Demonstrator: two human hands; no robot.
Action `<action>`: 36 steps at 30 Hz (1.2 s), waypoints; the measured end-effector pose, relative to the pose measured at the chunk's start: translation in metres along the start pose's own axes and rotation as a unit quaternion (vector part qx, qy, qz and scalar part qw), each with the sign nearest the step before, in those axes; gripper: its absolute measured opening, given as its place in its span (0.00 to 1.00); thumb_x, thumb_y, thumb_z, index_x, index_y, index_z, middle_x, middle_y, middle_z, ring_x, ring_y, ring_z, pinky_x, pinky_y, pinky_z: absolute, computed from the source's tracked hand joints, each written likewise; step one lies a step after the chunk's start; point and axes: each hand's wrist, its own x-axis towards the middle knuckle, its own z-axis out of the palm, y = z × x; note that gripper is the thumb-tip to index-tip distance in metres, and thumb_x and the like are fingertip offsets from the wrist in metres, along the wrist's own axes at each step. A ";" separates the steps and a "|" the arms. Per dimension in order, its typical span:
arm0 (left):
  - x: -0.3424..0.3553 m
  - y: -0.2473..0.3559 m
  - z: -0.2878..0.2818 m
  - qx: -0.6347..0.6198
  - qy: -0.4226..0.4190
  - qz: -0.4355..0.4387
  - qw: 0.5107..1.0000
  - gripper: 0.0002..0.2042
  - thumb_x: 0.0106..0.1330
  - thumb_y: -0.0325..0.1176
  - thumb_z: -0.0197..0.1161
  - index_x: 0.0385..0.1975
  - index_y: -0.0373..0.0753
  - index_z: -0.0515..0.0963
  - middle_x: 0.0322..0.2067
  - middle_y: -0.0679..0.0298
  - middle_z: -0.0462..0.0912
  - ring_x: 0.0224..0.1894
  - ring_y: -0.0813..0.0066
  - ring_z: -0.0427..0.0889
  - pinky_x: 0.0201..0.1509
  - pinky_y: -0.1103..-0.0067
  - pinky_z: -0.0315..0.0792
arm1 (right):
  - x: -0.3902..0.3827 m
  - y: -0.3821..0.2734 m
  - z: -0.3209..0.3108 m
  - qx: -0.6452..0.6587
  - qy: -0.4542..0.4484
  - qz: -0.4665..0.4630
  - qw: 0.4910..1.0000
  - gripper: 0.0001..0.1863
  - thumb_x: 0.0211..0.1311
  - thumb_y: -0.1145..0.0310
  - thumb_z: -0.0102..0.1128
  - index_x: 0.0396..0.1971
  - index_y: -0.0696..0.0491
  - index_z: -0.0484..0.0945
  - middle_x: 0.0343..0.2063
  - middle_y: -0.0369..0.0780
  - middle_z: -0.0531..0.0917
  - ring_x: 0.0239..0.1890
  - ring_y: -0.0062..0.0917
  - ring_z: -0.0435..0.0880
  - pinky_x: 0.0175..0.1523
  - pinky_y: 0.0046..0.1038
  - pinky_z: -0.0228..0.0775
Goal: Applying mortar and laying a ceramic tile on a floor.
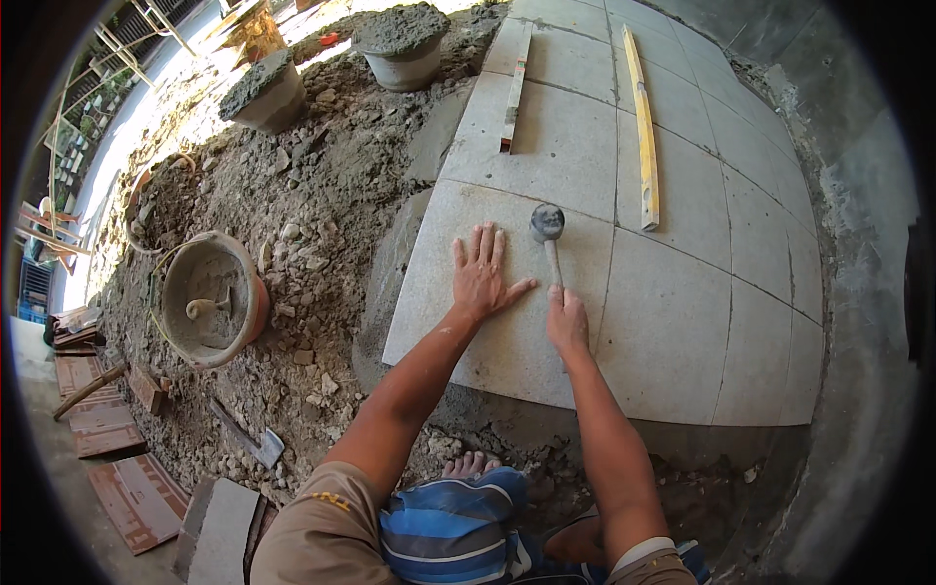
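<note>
My left hand (478,276) lies flat on a pale grey floor tile (517,341), its fingers spread. Just to its right, my right hand (566,320) is closed around the handle of a rubber mallet (548,223). The mallet's dark round head is over the same tile, beyond my hand; I cannot tell whether it touches the surface. Past my hands, a short spirit level (516,97) rests on the laid tiles, and a longer yellow spirit level (641,136) lies to its right.
Left of the tiles is rubble and soil (322,224). On it stand a bucket (255,310) with a trowel (210,306) inside and mortar-heaped buckets (402,63). Another trowel (258,444) lies nearer me, by stacked tile boxes (136,497). A concrete wall (863,244) borders the right.
</note>
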 end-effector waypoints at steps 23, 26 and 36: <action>-0.003 -0.041 -0.028 0.003 0.013 -0.022 1.000 0.61 0.56 0.81 0.54 0.74 0.27 0.58 0.77 0.43 0.54 0.80 0.48 0.50 0.81 0.56 0.44 | -0.010 -0.009 0.013 0.029 -0.006 -0.076 0.997 0.24 0.80 0.48 0.38 0.42 0.56 0.69 0.33 0.60 0.84 0.39 0.62 0.83 0.43 0.57 0.72; -0.009 -0.049 -0.025 0.020 0.022 -0.059 0.998 0.61 0.57 0.80 0.53 0.74 0.25 0.57 0.76 0.40 0.53 0.80 0.47 0.48 0.82 0.56 0.41 | -0.008 -0.012 0.024 -0.016 -0.023 -0.058 0.998 0.23 0.80 0.48 0.38 0.42 0.56 0.68 0.33 0.60 0.84 0.38 0.63 0.83 0.43 0.58 0.71; -0.009 -0.051 -0.020 0.023 0.030 -0.055 0.998 0.61 0.58 0.81 0.51 0.74 0.25 0.57 0.76 0.40 0.54 0.80 0.47 0.48 0.82 0.56 0.39 | -0.004 -0.026 0.041 -0.009 -0.042 -0.076 0.996 0.24 0.80 0.48 0.38 0.43 0.57 0.69 0.34 0.60 0.83 0.41 0.63 0.81 0.46 0.57 0.71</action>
